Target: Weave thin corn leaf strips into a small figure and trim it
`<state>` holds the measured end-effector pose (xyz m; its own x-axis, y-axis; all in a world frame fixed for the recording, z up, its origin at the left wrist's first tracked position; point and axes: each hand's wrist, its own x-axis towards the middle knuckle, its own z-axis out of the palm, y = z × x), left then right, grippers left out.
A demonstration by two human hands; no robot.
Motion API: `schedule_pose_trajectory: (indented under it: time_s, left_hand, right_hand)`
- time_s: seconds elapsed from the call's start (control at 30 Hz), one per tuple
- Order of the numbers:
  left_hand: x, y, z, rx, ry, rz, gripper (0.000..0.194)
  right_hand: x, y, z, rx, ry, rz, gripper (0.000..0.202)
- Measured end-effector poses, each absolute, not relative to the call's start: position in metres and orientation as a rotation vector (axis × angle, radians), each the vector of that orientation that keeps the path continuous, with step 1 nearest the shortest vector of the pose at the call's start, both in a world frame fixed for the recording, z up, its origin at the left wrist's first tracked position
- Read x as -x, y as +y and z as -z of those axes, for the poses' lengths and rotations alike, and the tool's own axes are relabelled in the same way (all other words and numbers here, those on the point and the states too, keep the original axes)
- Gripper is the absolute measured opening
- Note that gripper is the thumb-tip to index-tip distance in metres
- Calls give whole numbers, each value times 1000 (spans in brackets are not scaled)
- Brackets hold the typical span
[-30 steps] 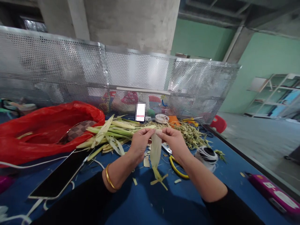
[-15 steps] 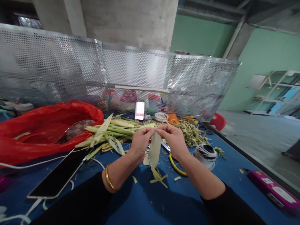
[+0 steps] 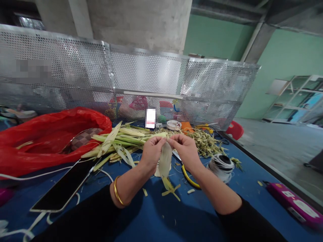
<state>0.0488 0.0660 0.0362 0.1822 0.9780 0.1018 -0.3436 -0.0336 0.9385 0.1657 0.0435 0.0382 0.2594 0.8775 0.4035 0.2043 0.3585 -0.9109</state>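
Between my two hands hangs a pale, broad corn husk (image 3: pixel 165 161), pinched at its top edge. My left hand (image 3: pixel 151 151) grips it from the left with thumb and forefinger. From the other side my right hand (image 3: pixel 185 149) pinches the same edge, its fingertips almost touching the left ones. Below the husk's lower end, narrow husk scraps (image 3: pixel 172 191) lie crossed on the blue table (image 3: pixel 191 218). Scissors with a yellow handle (image 3: pixel 189 178) are partly hidden behind my right hand. Behind my hands lies a pile of green and pale husks (image 3: pixel 128 139).
At left sits an open red plastic bag (image 3: pixel 32 144), with a phone or tablet (image 3: pixel 64 186) and white cable near it. A spool of white cord (image 3: pixel 220 168), dried plant sprigs (image 3: pixel 209 143) and a purple box (image 3: pixel 292 203) are on the right. A perforated metal screen (image 3: pixel 148 72) stands behind.
The husk's hanging part has swung slightly to the left and turned a little. Both hands keep their pinch in nearly the same place.
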Motion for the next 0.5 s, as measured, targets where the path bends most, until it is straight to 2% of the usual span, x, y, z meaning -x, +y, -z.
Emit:
schedule_pose_trajectory:
  time_s: [0.27,0.5]
  left_hand:
    - [-49,66,-36,-1094,743,-1240,27]
    - [-49,68,-31,-1065,735,-1215,31]
  right_hand:
    - [-167,39,-36,1169,-1570,-98,11]
    - [-167,40,-32,1131,-1627,18,14]
